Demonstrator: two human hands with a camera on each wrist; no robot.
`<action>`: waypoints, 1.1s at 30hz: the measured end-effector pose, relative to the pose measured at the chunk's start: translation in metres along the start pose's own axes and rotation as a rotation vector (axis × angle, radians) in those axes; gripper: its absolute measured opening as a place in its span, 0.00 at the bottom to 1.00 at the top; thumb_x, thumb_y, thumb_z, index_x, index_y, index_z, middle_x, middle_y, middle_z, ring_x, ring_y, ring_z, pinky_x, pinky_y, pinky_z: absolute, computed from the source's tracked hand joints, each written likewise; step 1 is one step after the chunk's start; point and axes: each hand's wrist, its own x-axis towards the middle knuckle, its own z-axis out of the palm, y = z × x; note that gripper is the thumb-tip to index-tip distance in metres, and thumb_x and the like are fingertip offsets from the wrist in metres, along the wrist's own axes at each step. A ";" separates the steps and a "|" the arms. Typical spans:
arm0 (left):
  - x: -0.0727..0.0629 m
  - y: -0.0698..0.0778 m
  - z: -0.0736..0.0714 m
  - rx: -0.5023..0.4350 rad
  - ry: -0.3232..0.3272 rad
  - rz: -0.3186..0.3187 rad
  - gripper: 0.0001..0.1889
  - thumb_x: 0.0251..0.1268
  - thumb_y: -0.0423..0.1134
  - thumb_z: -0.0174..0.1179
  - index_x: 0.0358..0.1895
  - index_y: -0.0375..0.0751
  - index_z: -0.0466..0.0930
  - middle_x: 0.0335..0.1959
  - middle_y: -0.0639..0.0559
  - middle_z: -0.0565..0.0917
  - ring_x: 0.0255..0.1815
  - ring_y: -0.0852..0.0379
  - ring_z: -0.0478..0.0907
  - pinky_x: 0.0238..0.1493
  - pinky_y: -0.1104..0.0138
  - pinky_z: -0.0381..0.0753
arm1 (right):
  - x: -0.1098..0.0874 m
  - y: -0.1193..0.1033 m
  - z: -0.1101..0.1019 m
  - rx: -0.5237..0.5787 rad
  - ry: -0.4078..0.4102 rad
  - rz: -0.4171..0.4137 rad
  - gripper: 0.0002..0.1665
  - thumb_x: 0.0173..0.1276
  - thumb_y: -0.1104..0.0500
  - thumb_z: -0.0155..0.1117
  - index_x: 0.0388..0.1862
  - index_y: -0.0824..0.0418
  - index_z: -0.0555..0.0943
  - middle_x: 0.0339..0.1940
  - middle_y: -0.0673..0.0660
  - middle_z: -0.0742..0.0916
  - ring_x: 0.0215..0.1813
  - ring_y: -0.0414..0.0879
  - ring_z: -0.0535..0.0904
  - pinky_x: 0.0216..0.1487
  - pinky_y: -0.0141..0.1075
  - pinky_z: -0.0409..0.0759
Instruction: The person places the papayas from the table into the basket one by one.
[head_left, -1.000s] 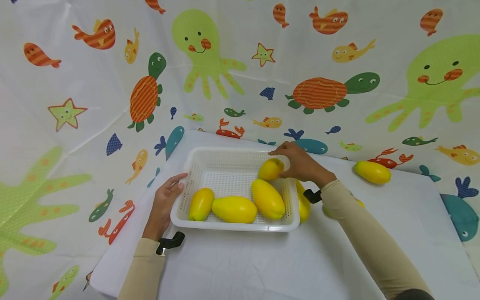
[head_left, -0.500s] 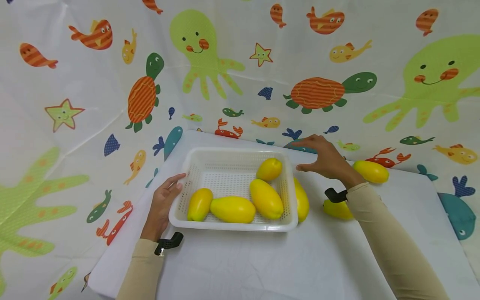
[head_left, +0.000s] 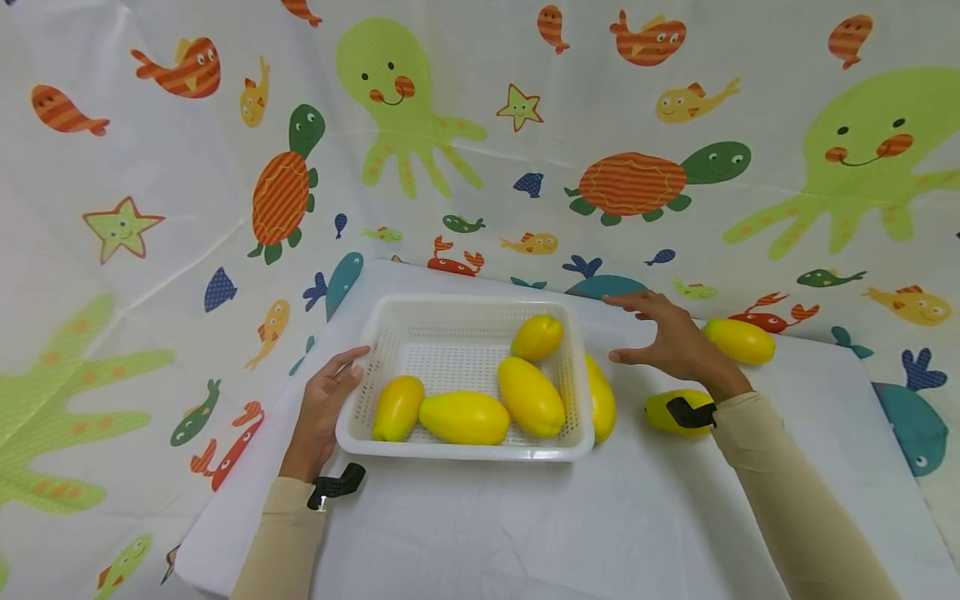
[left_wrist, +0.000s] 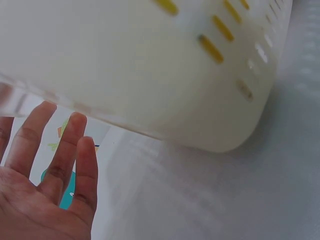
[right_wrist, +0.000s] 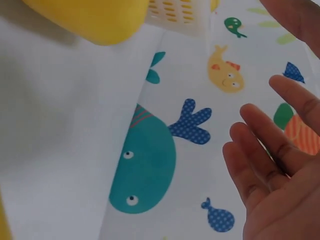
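A white slotted plastic basket [head_left: 465, 452] sits on the table with several yellow, oblong, papaya-like fruits in it. Among them are a small fruit [head_left: 537, 337] at the back right, a larger fruit [head_left: 531, 397] in front of it and one lying sideways [head_left: 465, 418]. My left hand [head_left: 324, 408] rests against the basket's left side; in the left wrist view its fingers [left_wrist: 70, 145] are fairly straight beside the wall. Right of the basket, my right hand [head_left: 675, 342] hovers with thumb and fingers spread, holding nothing. A yellow fruit [head_left: 678, 412] lies below it, partly behind the wrist camera.
Another yellow fruit [head_left: 602, 400] lies against the basket's right outer wall, partly hidden by it. One more fruit [head_left: 741, 342] is at the table's back edge. The white-covered table [head_left: 480, 533] meets a curtain [head_left: 465, 167] printed with sea animals.
My right hand has let go of the small fruit at the basket's back right and moved right, out of the basket, its fingers spreading. My left hand stays at the basket's left side.
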 end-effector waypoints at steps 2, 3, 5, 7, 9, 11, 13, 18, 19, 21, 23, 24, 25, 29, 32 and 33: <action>0.000 0.000 0.000 -0.002 -0.001 0.001 0.32 0.78 0.59 0.60 0.79 0.56 0.70 0.85 0.55 0.66 0.77 0.45 0.75 0.62 0.62 0.86 | -0.003 0.004 0.004 0.019 -0.010 0.004 0.55 0.60 0.40 0.84 0.83 0.40 0.67 0.79 0.61 0.73 0.75 0.69 0.70 0.65 0.71 0.80; 0.000 0.000 0.000 -0.003 -0.003 0.003 0.32 0.78 0.59 0.60 0.79 0.56 0.70 0.85 0.55 0.66 0.76 0.45 0.75 0.62 0.62 0.86 | -0.005 0.007 0.007 0.030 -0.015 0.003 0.56 0.59 0.40 0.84 0.84 0.40 0.67 0.80 0.62 0.72 0.75 0.69 0.70 0.66 0.72 0.79; 0.000 0.000 0.000 -0.008 -0.004 0.006 0.32 0.78 0.59 0.60 0.79 0.55 0.70 0.85 0.55 0.67 0.76 0.45 0.75 0.62 0.62 0.86 | -0.008 0.011 0.012 0.053 -0.024 0.002 0.58 0.58 0.42 0.85 0.84 0.38 0.65 0.82 0.61 0.70 0.76 0.70 0.69 0.68 0.73 0.77; 0.001 0.001 0.000 -0.007 -0.007 0.006 0.32 0.78 0.59 0.60 0.79 0.56 0.70 0.85 0.55 0.66 0.76 0.45 0.75 0.62 0.62 0.86 | -0.011 0.015 0.018 0.090 -0.038 -0.003 0.60 0.57 0.44 0.87 0.85 0.37 0.64 0.84 0.61 0.68 0.78 0.71 0.67 0.71 0.73 0.74; 0.000 0.001 0.000 -0.008 -0.007 0.005 0.32 0.78 0.59 0.60 0.79 0.56 0.70 0.85 0.55 0.67 0.76 0.44 0.75 0.62 0.62 0.86 | -0.014 0.018 0.024 0.120 -0.058 -0.002 0.61 0.56 0.46 0.88 0.84 0.35 0.63 0.86 0.59 0.66 0.80 0.70 0.66 0.74 0.73 0.70; 0.000 0.002 0.001 -0.003 -0.005 0.001 0.32 0.78 0.59 0.60 0.79 0.56 0.70 0.85 0.55 0.66 0.77 0.44 0.75 0.62 0.61 0.86 | -0.016 0.021 0.029 0.147 -0.084 -0.002 0.62 0.55 0.46 0.88 0.85 0.33 0.62 0.87 0.57 0.63 0.81 0.70 0.64 0.77 0.73 0.66; -0.001 0.002 0.001 0.000 -0.002 -0.008 0.32 0.78 0.59 0.60 0.79 0.56 0.69 0.85 0.55 0.66 0.77 0.44 0.74 0.62 0.61 0.86 | -0.018 0.024 0.034 0.175 -0.115 -0.007 0.64 0.54 0.45 0.88 0.85 0.31 0.61 0.88 0.56 0.62 0.83 0.70 0.61 0.79 0.73 0.63; -0.001 0.003 0.002 0.007 0.010 -0.022 0.32 0.77 0.60 0.60 0.79 0.57 0.70 0.84 0.55 0.67 0.76 0.45 0.75 0.62 0.61 0.86 | -0.023 0.031 0.047 0.243 -0.185 -0.028 0.67 0.52 0.44 0.88 0.86 0.33 0.58 0.89 0.55 0.58 0.84 0.69 0.57 0.81 0.74 0.57; -0.001 0.003 0.001 0.006 0.014 -0.023 0.32 0.77 0.60 0.61 0.79 0.57 0.70 0.84 0.55 0.67 0.76 0.45 0.75 0.62 0.61 0.86 | -0.023 0.033 0.050 0.259 -0.197 -0.039 0.68 0.53 0.45 0.88 0.87 0.35 0.57 0.89 0.55 0.58 0.85 0.69 0.57 0.81 0.74 0.56; -0.001 0.002 0.001 0.006 0.016 -0.023 0.32 0.77 0.60 0.61 0.79 0.57 0.70 0.84 0.55 0.67 0.76 0.46 0.76 0.61 0.61 0.86 | -0.022 0.037 0.056 0.296 -0.217 -0.066 0.69 0.53 0.46 0.88 0.88 0.40 0.56 0.89 0.55 0.57 0.85 0.69 0.55 0.82 0.74 0.55; -0.001 0.002 0.001 0.005 0.018 -0.022 0.32 0.77 0.60 0.61 0.79 0.57 0.70 0.84 0.55 0.67 0.75 0.47 0.76 0.61 0.61 0.86 | -0.021 0.040 0.061 0.327 -0.234 -0.085 0.71 0.53 0.47 0.88 0.88 0.42 0.54 0.90 0.55 0.56 0.86 0.67 0.54 0.82 0.73 0.54; -0.001 0.002 0.001 0.003 0.018 -0.020 0.32 0.77 0.60 0.61 0.79 0.57 0.70 0.84 0.55 0.67 0.75 0.48 0.76 0.61 0.62 0.86 | -0.021 0.041 0.063 0.344 -0.241 -0.096 0.71 0.53 0.48 0.88 0.88 0.42 0.54 0.90 0.55 0.56 0.87 0.67 0.53 0.83 0.73 0.54; -0.001 0.002 0.001 0.000 0.017 -0.017 0.32 0.77 0.60 0.61 0.79 0.56 0.70 0.84 0.55 0.67 0.75 0.48 0.76 0.61 0.62 0.86 | -0.020 0.042 0.066 0.362 -0.248 -0.104 0.71 0.53 0.49 0.88 0.88 0.42 0.54 0.90 0.55 0.56 0.87 0.66 0.52 0.83 0.72 0.53; -0.002 0.001 0.001 -0.005 0.006 -0.002 0.32 0.78 0.59 0.60 0.79 0.55 0.70 0.84 0.55 0.67 0.75 0.47 0.76 0.61 0.62 0.86 | -0.019 0.044 0.074 0.406 -0.270 -0.107 0.71 0.53 0.49 0.89 0.88 0.39 0.54 0.90 0.55 0.56 0.87 0.64 0.52 0.85 0.70 0.53; -0.002 0.001 0.001 -0.002 0.001 0.006 0.32 0.78 0.59 0.60 0.80 0.56 0.69 0.84 0.55 0.67 0.75 0.46 0.76 0.61 0.61 0.86 | -0.018 0.044 0.079 0.419 -0.291 -0.094 0.72 0.52 0.47 0.89 0.88 0.40 0.53 0.89 0.56 0.56 0.87 0.63 0.52 0.85 0.69 0.53; -0.002 0.001 0.001 0.000 0.003 0.007 0.32 0.78 0.59 0.60 0.79 0.56 0.69 0.84 0.55 0.68 0.75 0.46 0.76 0.61 0.61 0.86 | -0.018 0.044 0.080 0.417 -0.298 -0.088 0.72 0.51 0.46 0.89 0.88 0.41 0.53 0.89 0.56 0.56 0.87 0.63 0.52 0.85 0.69 0.53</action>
